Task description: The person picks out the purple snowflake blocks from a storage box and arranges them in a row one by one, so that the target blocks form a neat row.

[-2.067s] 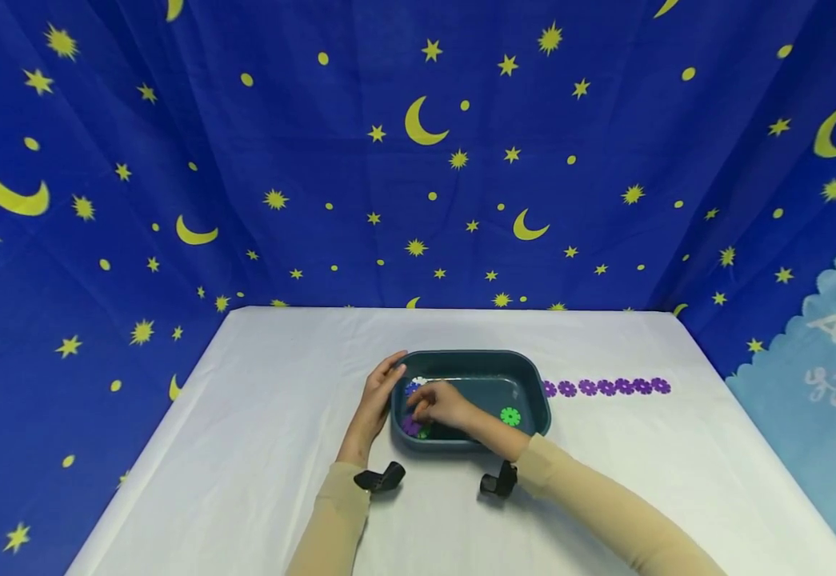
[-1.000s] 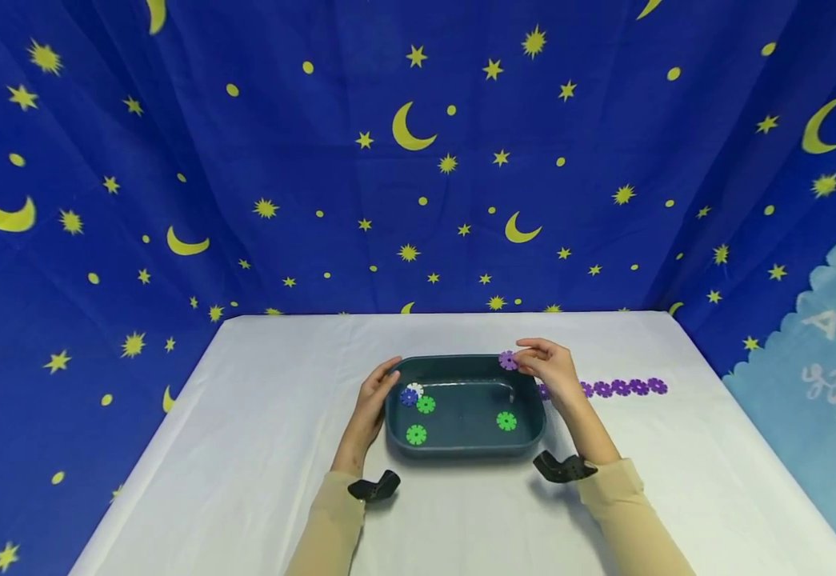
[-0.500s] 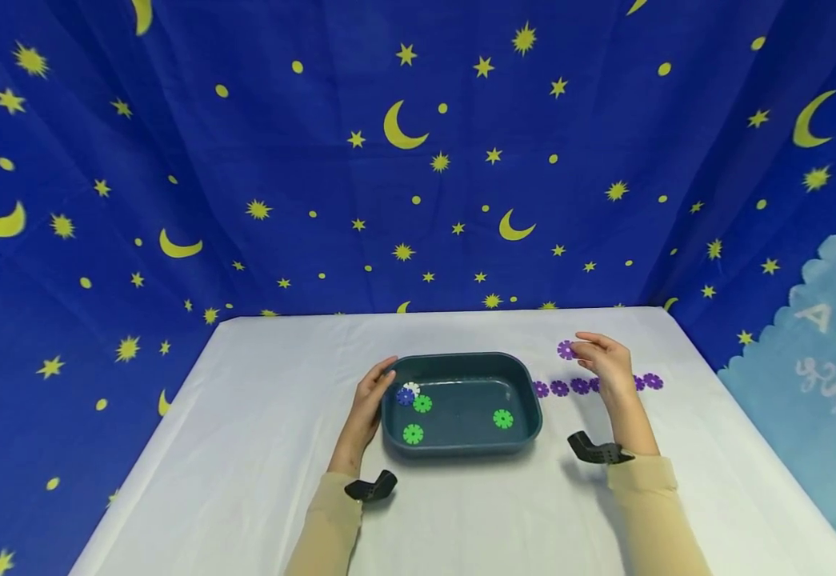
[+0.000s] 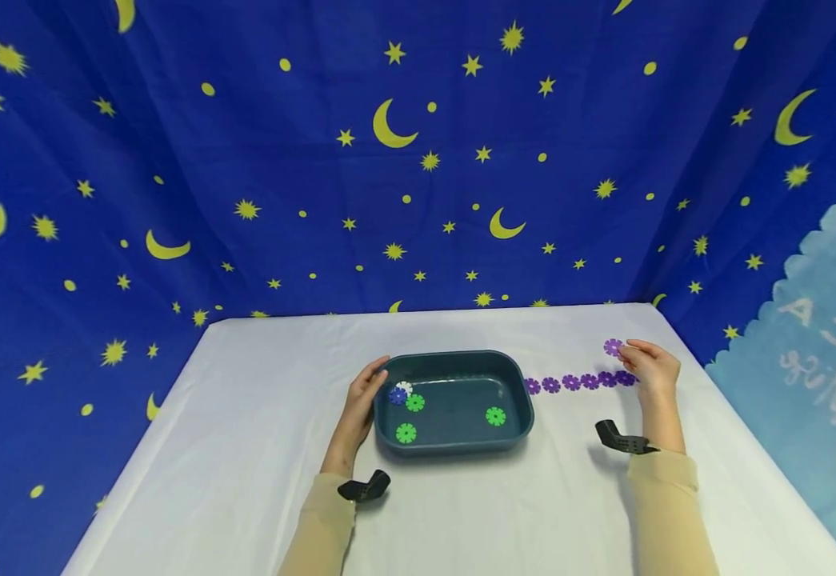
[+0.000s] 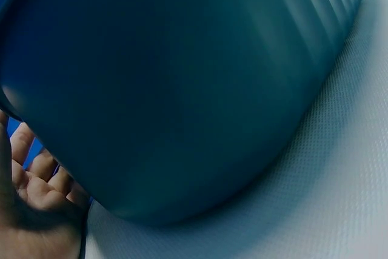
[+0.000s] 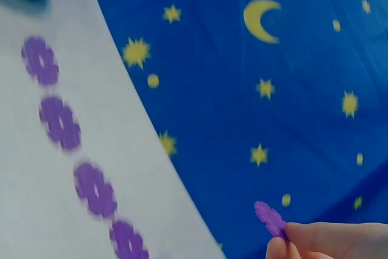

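My left hand point(image 4: 357, 405) holds the left end of a dark teal plastic tub point(image 4: 454, 450), thumb at the rim and fingers along the outer wall. In the left wrist view, the tub's side point(image 5: 182, 101) fills most of the picture, with the bent fingers point(image 5: 45, 180) partly hidden behind it. At the right, my right hand point(image 4: 654, 373) pinches a purple notched plastic disc point(image 4: 613, 347) between thumb and fingertips. This held disc point(image 6: 270, 219) is seen almost edge-on in the right wrist view. Below it runs a row of similar purple discs point(image 4: 571, 382), its right end hidden by the hand.
Inside the tub lie a white disc point(image 4: 406, 387), a blue disc point(image 4: 398, 396) and green discs point(image 4: 495, 416). The white-covered table point(image 4: 245, 448) meets a blue curtain point(image 4: 317, 160) with moons and stars. A light blue cloth point(image 4: 821, 344) hangs at right.
My right hand has come out of the tub with a purple disc and moved right, above the row's far end. My left hand has stayed at the tub.
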Available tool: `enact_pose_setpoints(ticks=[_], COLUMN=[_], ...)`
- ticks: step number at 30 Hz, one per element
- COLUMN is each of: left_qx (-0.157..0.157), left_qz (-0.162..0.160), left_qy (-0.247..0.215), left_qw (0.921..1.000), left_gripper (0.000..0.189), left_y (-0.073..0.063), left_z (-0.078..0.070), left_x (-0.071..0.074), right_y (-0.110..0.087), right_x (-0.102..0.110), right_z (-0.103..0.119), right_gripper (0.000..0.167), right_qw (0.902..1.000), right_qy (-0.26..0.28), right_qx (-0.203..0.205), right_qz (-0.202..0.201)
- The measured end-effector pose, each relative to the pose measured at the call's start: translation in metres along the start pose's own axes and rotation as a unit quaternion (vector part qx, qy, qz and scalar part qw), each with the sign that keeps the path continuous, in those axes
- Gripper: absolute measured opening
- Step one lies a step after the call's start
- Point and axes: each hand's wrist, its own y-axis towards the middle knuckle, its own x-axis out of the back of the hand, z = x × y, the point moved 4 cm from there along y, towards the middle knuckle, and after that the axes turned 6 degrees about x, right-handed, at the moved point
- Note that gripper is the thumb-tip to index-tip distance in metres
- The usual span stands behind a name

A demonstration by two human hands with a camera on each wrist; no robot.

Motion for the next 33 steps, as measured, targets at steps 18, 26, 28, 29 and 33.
enact_pose_setpoints(ticks=[18,26,28,29,33], left_qx=[0.01,0.011,0.009,0.009,0.009], left_qz=[0.003,0.007,0.01,0.009,0.005], left_qy=[-0.01,-0.011,-0.011,-0.011,-0.011], left_qw=[0.9999,0.9999,0.9998,0.9999,0.9999], left_gripper=[0.046,0.047,0.047,0.048,0.046], left_y=[-0.002,-0.004,-0.004,-0.005,-0.004], left_z=[0.002,0.003,0.003,0.002,0.001], left_x=[0.004,0.003,0.002,0.002,0.002], right_y=[0.02,0.027,0.029,0.029,0.03], right_x=[0.064,0.07,0.071,0.071,0.068], right_z=[-0.025,-0.039,-0.041,-0.041,-0.042], right_gripper=[0.019,0.012,0.012,0.012,0.008], right_qw=[0.9827,0.9781,0.9723,0.9698,0.9617], right_qy=[-0.032,-0.123,-0.157,-0.169,-0.2], right_qx=[-0.045,0.007,0.017,0.021,0.042], right_qz=[-0.177,-0.168,-0.173,-0.175,-0.183])
